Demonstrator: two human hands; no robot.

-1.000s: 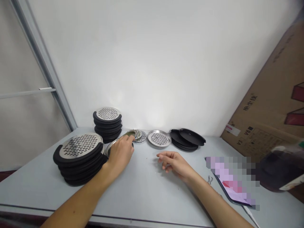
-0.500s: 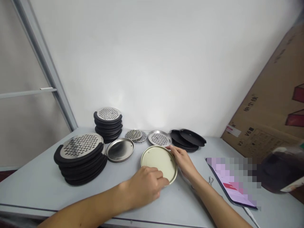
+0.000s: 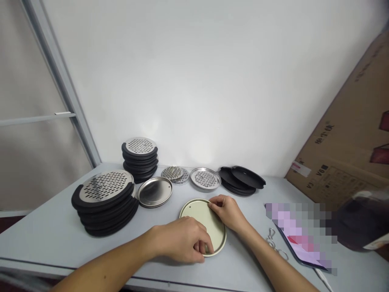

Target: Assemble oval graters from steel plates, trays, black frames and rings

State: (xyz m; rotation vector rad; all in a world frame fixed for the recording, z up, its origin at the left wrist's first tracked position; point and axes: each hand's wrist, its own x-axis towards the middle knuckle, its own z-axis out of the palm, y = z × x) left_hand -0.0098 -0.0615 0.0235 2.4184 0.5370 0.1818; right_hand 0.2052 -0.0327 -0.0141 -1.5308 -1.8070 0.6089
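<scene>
A shallow cream-coloured round metal dish (image 3: 206,221) with a raised rim and a small hole near its far edge lies on the table before me. My left hand (image 3: 187,239) is closed at its near rim, fingers curled over the edge and covering part of the dish. At the far right rim, my right hand (image 3: 227,211) pinches the edge between thumb and fingers. Behind and left of the dish sit shiny round metal dishes (image 3: 154,191), stacked and slightly offset. Farther back are a perforated metal dish (image 3: 206,179) and loose perforated discs (image 3: 173,173).
Two stacks of black-rimmed round pieces with slotted tops, a near one (image 3: 105,202) and a far one (image 3: 140,160), stand left. Black round trays (image 3: 243,178) lie at the back. Right are metal rings and a clip (image 3: 271,239), a phone (image 3: 299,239) and a cardboard box (image 3: 340,162).
The cream dish has come down from a tilted position and lies flatter, nearer to me. Both hands moved with it, and my right hand now shows more of its thumb over the rim.
</scene>
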